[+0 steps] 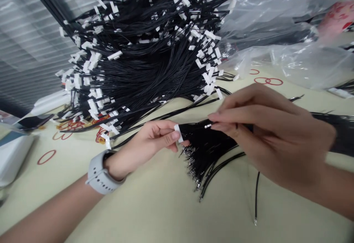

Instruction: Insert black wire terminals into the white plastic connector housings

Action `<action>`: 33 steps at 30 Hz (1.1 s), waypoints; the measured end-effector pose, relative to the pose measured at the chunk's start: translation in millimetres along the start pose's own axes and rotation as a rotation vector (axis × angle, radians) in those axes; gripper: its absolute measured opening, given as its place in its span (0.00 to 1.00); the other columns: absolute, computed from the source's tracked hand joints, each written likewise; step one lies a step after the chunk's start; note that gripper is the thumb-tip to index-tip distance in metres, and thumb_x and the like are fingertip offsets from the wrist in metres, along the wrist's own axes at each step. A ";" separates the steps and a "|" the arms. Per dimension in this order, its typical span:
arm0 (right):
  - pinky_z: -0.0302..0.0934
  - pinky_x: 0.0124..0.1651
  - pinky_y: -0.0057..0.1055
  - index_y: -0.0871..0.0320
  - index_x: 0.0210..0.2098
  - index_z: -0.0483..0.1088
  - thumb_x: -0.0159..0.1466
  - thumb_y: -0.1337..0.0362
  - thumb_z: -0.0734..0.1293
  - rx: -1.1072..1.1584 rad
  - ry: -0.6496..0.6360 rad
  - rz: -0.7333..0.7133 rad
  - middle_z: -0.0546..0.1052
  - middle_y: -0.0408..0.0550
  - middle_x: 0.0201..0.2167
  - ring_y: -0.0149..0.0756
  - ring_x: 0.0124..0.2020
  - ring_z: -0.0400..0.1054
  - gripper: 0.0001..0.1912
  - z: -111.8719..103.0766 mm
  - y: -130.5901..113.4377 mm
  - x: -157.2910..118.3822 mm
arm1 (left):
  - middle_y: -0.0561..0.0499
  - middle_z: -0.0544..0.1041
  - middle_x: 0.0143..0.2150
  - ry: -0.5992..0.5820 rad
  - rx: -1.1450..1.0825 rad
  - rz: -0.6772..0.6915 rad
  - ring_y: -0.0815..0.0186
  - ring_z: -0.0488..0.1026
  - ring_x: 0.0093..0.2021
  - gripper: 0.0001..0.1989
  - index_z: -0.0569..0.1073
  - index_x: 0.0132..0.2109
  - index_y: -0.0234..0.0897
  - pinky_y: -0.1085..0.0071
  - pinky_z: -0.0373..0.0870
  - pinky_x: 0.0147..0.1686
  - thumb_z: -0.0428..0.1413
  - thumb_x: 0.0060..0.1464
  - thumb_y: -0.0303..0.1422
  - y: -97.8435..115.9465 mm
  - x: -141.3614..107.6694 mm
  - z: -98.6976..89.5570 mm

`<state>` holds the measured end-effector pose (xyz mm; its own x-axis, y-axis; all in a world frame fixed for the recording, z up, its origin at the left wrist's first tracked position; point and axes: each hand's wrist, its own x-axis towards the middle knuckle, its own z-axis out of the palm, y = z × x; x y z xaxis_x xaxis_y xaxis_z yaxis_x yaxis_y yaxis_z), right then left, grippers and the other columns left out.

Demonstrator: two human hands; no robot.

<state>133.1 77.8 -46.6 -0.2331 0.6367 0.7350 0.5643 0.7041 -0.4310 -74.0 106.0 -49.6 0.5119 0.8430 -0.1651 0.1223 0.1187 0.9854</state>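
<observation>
Between the thumb and fingers of my left hand is a small white connector. My right hand pinches a black wire, and the wire's metal tip sticks out past the fingertips toward the connector, with a gap between them. Below and between the hands lies a bundle of black wires, its crimped metal ends fanned toward the lower left. One wire hangs apart from the bundle, under my right hand.
A large pile of black cables with white connectors rises behind my hands. Clear plastic bags lie at the back right. Red rubber bands are scattered on the pale table. A white object stands at the left edge.
</observation>
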 end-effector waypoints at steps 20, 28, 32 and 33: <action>0.56 0.28 0.21 0.62 0.31 0.73 0.57 0.78 0.62 0.081 -0.225 -0.006 0.67 0.42 0.25 0.23 0.25 0.61 0.10 16.7 8.8 -5.9 | 0.51 0.77 0.29 -0.021 0.010 0.009 0.75 0.70 0.26 0.05 0.75 0.33 0.31 0.81 0.68 0.29 0.54 0.55 0.27 -1.1 0.7 -0.7; 0.58 0.28 0.22 0.61 0.31 0.72 0.58 0.77 0.61 0.133 -0.223 -0.023 0.68 0.43 0.26 0.24 0.26 0.61 0.10 18.4 10.3 -6.7 | 0.51 0.78 0.30 -0.051 0.004 0.025 0.77 0.70 0.26 0.06 0.75 0.33 0.31 0.84 0.68 0.29 0.54 0.55 0.25 0.1 -0.6 -0.8; 0.59 0.27 0.22 0.61 0.32 0.72 0.59 0.77 0.60 0.176 -0.221 -0.016 0.69 0.43 0.25 0.25 0.26 0.62 0.10 16.2 8.3 -4.6 | 0.51 0.79 0.31 -0.098 -0.012 0.048 0.77 0.70 0.27 0.06 0.76 0.35 0.32 0.85 0.67 0.29 0.54 0.55 0.27 -1.2 -1.5 -3.0; 0.60 0.27 0.22 0.61 0.32 0.72 0.59 0.77 0.60 0.186 -0.221 -0.018 0.69 0.43 0.25 0.25 0.26 0.63 0.10 15.6 7.7 -4.0 | 0.51 0.79 0.31 -0.107 -0.019 0.053 0.78 0.70 0.27 0.06 0.77 0.36 0.32 0.85 0.67 0.28 0.55 0.55 0.27 -1.3 -1.6 -3.5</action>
<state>126.0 85.6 -61.1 -0.4204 0.6622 0.6203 0.4079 0.7486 -0.5227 -78.0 106.4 -50.5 0.6047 0.7880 -0.1157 0.0770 0.0867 0.9932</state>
